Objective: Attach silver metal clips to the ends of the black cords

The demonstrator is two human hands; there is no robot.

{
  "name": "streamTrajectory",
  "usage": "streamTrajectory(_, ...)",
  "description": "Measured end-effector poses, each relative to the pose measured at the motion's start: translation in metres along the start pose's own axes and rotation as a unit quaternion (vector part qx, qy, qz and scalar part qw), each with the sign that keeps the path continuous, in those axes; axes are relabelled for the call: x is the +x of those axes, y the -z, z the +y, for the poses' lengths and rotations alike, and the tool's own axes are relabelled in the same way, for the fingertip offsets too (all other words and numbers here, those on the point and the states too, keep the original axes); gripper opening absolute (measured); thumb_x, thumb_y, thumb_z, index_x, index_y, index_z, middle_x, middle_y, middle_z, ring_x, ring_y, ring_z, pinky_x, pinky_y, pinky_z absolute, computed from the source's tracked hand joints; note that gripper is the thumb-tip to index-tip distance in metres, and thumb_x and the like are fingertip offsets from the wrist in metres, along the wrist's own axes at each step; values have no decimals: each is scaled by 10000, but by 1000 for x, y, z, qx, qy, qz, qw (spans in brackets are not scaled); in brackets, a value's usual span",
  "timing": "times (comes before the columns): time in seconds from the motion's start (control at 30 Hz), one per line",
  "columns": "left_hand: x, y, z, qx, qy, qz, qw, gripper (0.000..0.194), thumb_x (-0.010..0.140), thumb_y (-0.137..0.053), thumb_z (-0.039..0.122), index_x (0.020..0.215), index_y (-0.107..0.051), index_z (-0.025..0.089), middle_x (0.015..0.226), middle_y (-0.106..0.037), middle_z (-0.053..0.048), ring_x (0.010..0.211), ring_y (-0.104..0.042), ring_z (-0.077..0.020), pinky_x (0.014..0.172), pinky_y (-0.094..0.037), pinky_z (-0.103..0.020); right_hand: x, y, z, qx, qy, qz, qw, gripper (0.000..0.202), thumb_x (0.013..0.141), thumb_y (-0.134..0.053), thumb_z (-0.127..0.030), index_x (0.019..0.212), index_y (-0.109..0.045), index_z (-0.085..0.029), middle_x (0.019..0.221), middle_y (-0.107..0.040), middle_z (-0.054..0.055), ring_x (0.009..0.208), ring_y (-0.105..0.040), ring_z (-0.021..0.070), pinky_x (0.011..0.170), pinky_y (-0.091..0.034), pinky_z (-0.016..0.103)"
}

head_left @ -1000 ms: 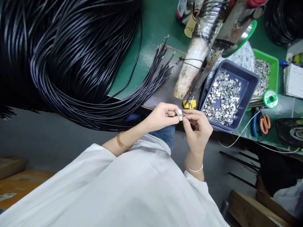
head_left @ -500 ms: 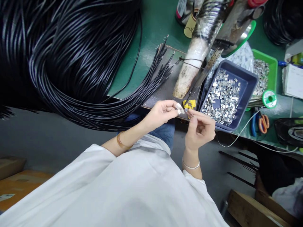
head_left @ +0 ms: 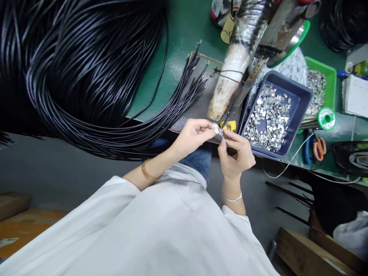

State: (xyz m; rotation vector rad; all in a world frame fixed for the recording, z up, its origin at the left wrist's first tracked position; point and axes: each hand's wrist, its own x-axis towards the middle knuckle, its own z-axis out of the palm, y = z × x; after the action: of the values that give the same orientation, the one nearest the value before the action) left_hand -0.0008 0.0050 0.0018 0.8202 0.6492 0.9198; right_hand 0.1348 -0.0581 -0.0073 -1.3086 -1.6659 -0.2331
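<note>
My left hand [head_left: 197,135] pinches a small whitish piece [head_left: 215,128] between thumb and fingertips, near the table's front edge. Close on its right, my right hand [head_left: 236,151] has its fingertips at the same spot, pinched on something too small to make out. A yellow piece [head_left: 229,125] lies just beyond the fingertips. The tip of a long wrapped roll [head_left: 225,82] points down toward my hands. To the right sits a dark blue tray [head_left: 300,92] with many small metal clips [head_left: 270,119]. On the left, a bundle of black cables [head_left: 115,138] curves toward the wrapped roll.
A large coil of black cable [head_left: 94,57] covers the table's left. Behind the blue tray stand a green tray [head_left: 330,76] and a green-rimmed spool [head_left: 326,119]. Orange-handled pliers [head_left: 319,148] and a thin white cord [head_left: 290,163] lie at the right edge. Cardboard boxes [head_left: 304,253] are below.
My right hand has moved left and slightly up, its fingertips now meeting the piece at my left hand. The view has shifted slightly.
</note>
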Motion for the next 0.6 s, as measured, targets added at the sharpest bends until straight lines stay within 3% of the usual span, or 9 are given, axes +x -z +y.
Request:
streamTrajectory(0.27, 4, 0, -3, 19, -33, 25, 999, 10, 678, -717, 119, 676, -707, 123, 554, -601, 50, 495, -472, -23, 609, -464, -174, 4, -5, 1, 2, -36, 16, 999, 195, 763, -680, -51, 873, -608, -194, 962, -746, 22, 866, -714, 114, 741, -589, 221)
streamTrajectory(0.6, 2, 0, 0, 12, -10, 12, 1000, 59, 702, -716, 157, 663, -696, 119, 523, -549, 61, 496, -467, -26, 605, -452, -183, 0, -5, 5, -23, 26, 4, 999, 204, 752, -692, -50, 863, -590, -187, 958, -757, 38, 865, -730, 121, 795, -591, 224)
